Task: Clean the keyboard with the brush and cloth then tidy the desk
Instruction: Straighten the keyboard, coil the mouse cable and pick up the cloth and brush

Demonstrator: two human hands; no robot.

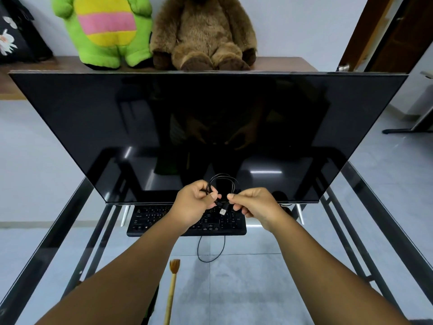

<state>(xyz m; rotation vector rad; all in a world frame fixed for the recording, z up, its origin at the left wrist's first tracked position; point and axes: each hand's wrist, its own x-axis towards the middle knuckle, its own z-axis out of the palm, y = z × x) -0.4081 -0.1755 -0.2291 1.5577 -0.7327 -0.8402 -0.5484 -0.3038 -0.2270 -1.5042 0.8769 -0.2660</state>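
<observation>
A black keyboard [161, 219] lies on the glass desk [257, 289] under the monitor's lower edge. Above it, my left hand [194, 204] grips a coiled black cable [223, 181]. My right hand [255, 205] pinches the same cable near its silver USB plug [222, 211], which hangs between the two hands. A slack loop of the cable [210, 250] rests on the glass in front of the keyboard. A wooden-handled brush [173, 285] lies on the desk near the front edge, bristles pointing away from me. No cloth is in view.
A large dark monitor [206, 127] fills the middle of the desk. Behind it a green plush toy [107, 31] and a brown plush bear [203, 31] sit on a wooden shelf. A black mouse [286, 209] peeks out right of my right hand.
</observation>
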